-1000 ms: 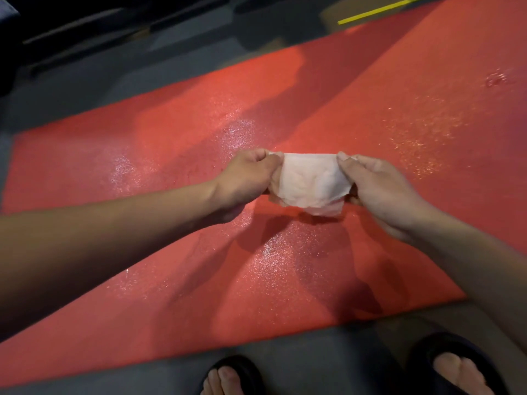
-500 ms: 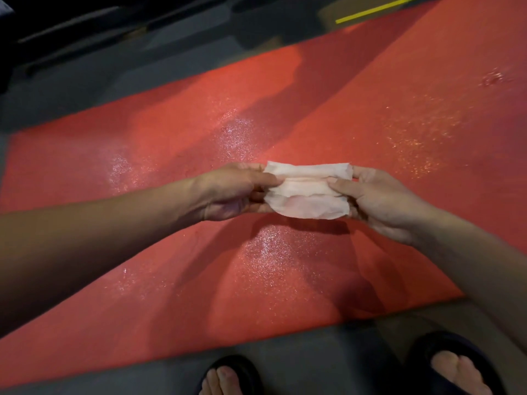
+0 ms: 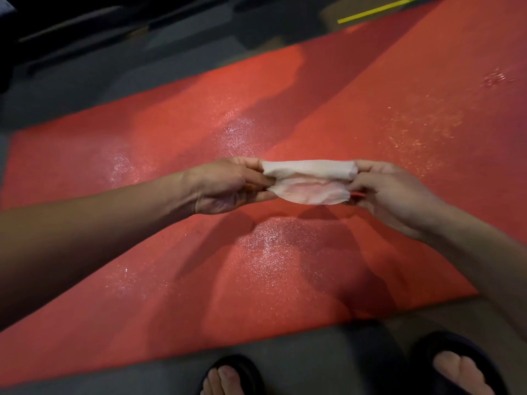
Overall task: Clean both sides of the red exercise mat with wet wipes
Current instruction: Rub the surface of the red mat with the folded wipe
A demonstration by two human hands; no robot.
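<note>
The red foam exercise mat (image 3: 285,280) is finely textured, with wet, glistening patches. The white fibrous wet wipe (image 3: 309,181) is soft, thin, matt and creased.

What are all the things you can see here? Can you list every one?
exercise mat: one, red, flat on the floor, with shiny wet patches
wet wipe: one, white, folded, held up over the mat between both hands
floor: grey, all round the mat
line: one, yellow, on the floor at the far top right
sandals: two, black, on the person's feet at the bottom edge
left hand: one, its grip pinches the wipe's left end
right hand: one, its grip pinches the wipe's right end
</note>
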